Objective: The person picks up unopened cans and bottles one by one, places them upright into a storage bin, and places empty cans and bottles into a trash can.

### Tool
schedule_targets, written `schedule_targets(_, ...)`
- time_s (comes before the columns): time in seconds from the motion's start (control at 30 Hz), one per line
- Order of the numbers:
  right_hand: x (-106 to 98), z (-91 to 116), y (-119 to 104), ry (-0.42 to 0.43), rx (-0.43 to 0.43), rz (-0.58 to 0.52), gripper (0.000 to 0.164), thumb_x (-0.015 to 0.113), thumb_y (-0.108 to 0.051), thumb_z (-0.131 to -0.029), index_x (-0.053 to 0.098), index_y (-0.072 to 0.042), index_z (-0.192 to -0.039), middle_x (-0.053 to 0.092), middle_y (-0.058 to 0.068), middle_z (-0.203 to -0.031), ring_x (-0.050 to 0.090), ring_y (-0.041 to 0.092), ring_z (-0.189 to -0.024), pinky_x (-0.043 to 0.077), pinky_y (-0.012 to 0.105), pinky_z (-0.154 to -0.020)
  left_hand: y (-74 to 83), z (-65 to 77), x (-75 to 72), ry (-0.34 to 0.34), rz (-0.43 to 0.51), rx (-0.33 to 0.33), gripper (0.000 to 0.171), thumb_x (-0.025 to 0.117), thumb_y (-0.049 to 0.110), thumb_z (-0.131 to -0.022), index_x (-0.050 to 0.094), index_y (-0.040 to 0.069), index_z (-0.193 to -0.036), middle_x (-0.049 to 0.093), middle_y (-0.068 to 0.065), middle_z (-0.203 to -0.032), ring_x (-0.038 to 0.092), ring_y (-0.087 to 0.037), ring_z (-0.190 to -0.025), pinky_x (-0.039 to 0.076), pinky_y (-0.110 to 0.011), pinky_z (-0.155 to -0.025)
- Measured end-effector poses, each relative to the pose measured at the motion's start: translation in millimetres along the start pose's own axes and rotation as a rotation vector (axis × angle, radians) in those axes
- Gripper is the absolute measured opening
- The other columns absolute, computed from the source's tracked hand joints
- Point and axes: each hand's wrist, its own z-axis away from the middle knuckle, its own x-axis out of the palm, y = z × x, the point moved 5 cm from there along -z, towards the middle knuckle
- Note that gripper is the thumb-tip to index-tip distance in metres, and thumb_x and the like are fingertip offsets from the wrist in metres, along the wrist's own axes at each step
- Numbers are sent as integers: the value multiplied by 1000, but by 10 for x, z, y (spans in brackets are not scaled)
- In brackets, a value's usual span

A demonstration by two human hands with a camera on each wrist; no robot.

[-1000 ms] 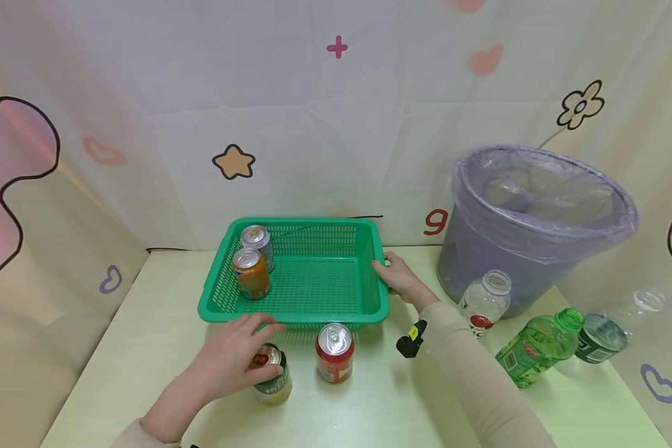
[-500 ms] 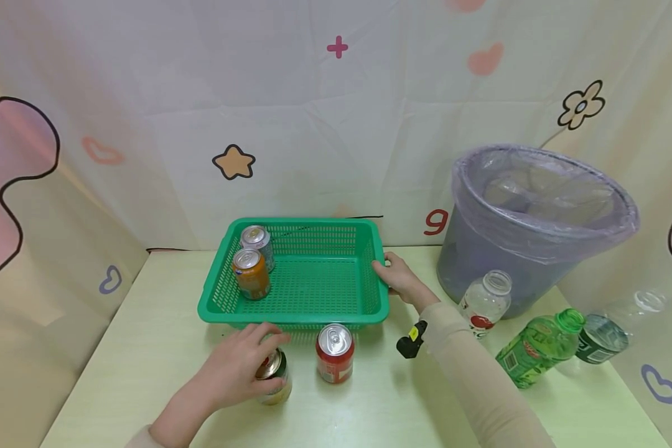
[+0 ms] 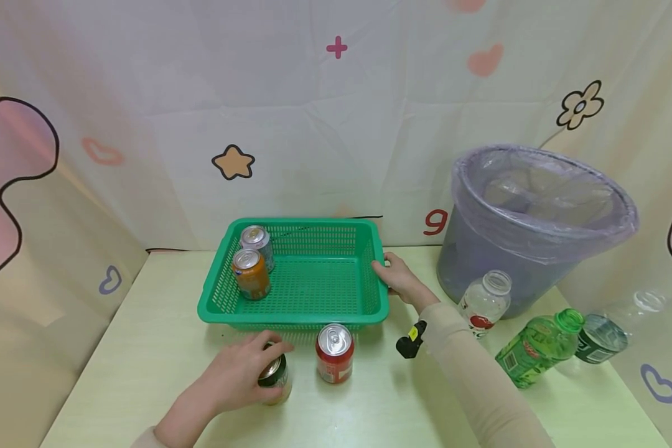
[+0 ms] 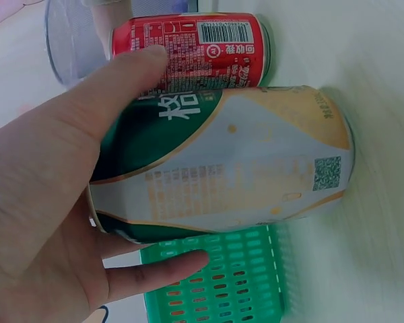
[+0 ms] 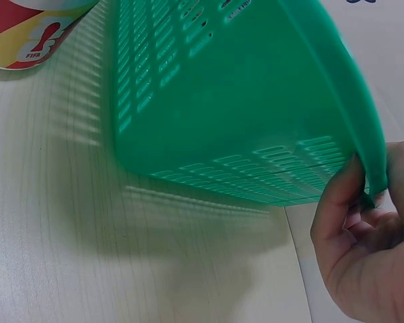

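My left hand (image 3: 241, 373) is around the upper part of a green, white and gold drink can (image 4: 236, 161), which stands upright on the table. Its thumb lies along one side, and the little finger sticks out free below the can in the left wrist view. Just to the right stands a red can (image 3: 335, 354) with a silver lid. With fingers curled under the rim, my right hand (image 3: 400, 280) grips the right end of the green plastic basket (image 3: 294, 318). Inside the basket's left side stand an orange can (image 3: 252, 277) and a pale can (image 3: 257, 239).
On the right is a bin (image 3: 465, 255) lined with a translucent purple bag (image 3: 537, 230). Near it are a clear bottle with a red mark (image 3: 484, 302), a green bottle (image 3: 540, 348) and a clear bottle with a dark label (image 3: 605, 336). A patterned curtain (image 3: 313, 124) hangs behind the table.
My left hand has shifted slightly right and down, and its fingers have closed round the green and gold can. The right hand and the basket have stayed in place.
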Motion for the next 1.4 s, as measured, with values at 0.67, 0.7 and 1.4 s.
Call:
schedule_targets(0.67,14,9,-11,1,9,10,39,41,-27,-97,35,-6,-129,56,19,-114,64,21,-85,54,33,-66,4,-36,3,-73,22,-36,46,80,32,-64,60,22,-104,52,5,-97,49,-13,-85,47,-30,-65)
schedule_targets(0.7,14,10,-10,0,10,8,39,41,-27,-97,35,-6,-128,56,19,-114,64,20,-85,54,33,-66,6,-38,2,-75,20,-35,46,80,32,-64,60,21,-104,52,5,-97,49,-13,-85,47,-30,-65)
schedule_targets(1.4,7,27,-23,0,3,-1,38,41,-27,-97,35,-5,-127,54,22,-117,63,25,-90,54,33,-67,37,-68,12,-100,-64,-17,45,79,37,-65,58,21,-102,48,1,-95,46,-16,-82,45,-29,-58)
